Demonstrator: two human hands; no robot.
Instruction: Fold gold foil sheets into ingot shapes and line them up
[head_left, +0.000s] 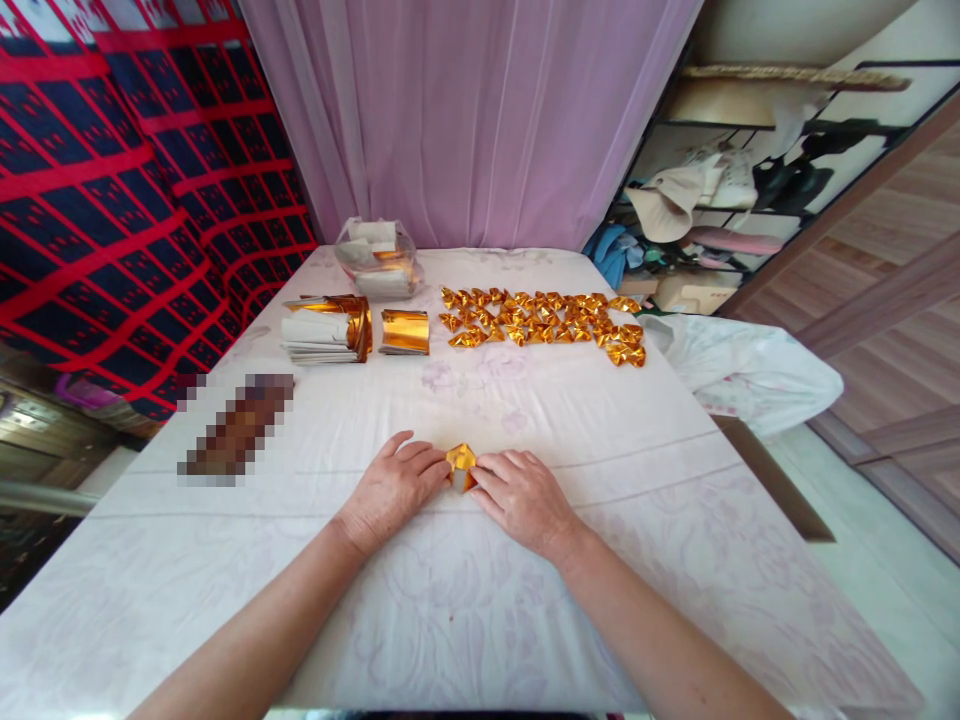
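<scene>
Between my two hands, low over the middle of the table, is a small partly folded piece of gold foil paper (461, 460). A grey-white patch of its underside shows at the front. My left hand (397, 485) pinches its left edge with thumb and fingers. From the other side, my right hand (525, 495) grips the right edge between thumb and fingertips. Further back lie rows of folded gold paper ingots (540, 320). A small stack of gold foil sheets (406, 332) sits left of them, beside a larger curled stack of sheets (326, 330).
A clear plastic bag of paper sheets (377, 260) stands at the back left of the cloth-covered table (480, 610). A blurred-out brownish item (240, 430) lies at the left. Right of the table are a white bag (750, 370) and a loaded shelf (705, 200).
</scene>
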